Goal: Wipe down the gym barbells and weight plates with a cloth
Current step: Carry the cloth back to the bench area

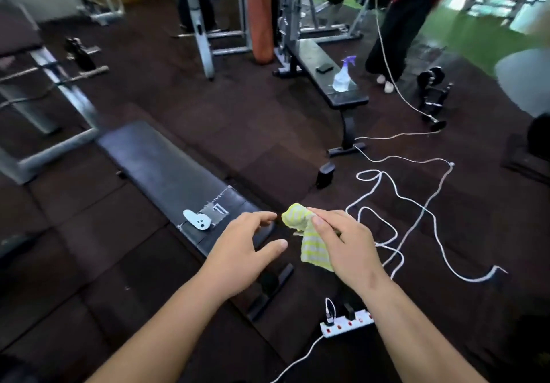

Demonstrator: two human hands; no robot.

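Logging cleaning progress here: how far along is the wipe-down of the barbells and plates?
Done: nothing visibly wiped yet. In hand: the right hand grips the striped cloth, the left hand open beside it; the spray bottle stands on the far bench. Left: the barbell on the left rack, and any plates.

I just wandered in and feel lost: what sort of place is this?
Most likely a gym: a padded weight bench, a dumbbell on the dark rubber floor, and an orange punching bag.

On the front end of the near bench (166, 168) lies what may be a controller (198, 219), the cloth (312, 251) hangs just right of that end, cable (366, 194) sprawls farther right, and behind it to the right a second bench (321, 64) bears a spray bottle (342, 77).
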